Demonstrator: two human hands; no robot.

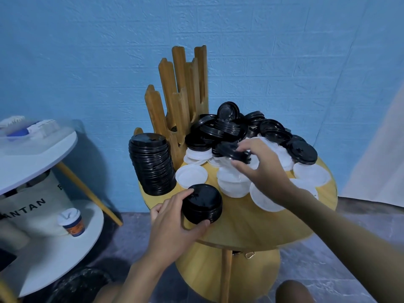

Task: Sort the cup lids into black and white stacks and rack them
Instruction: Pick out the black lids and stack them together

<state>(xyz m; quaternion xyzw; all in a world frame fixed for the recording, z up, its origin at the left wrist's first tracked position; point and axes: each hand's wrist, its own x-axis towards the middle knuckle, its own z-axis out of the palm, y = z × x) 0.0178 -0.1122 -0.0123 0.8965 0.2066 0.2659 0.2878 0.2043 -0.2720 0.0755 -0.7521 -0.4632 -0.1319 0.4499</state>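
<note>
Left hand (172, 224) grips a short stack of black lids (202, 204) at the near edge of the round table (251, 224), thumb and fingers curled round its sides; judged a collecting stack, steadied to receive more. Right hand (264, 169) reaches into the mixed heap (231, 127) at the table's far side, fingers curled and pinching the rim of one black lid (232, 150), which lies over white lids (191, 177); judged the next piece for the short stack. A tall black stack (152, 165) stands just beside the wooden rack (175, 88); what its slots hold cannot be told; racking judged not yet done. White lids lie loose, some nested, unsorted; much work remains.
</note>
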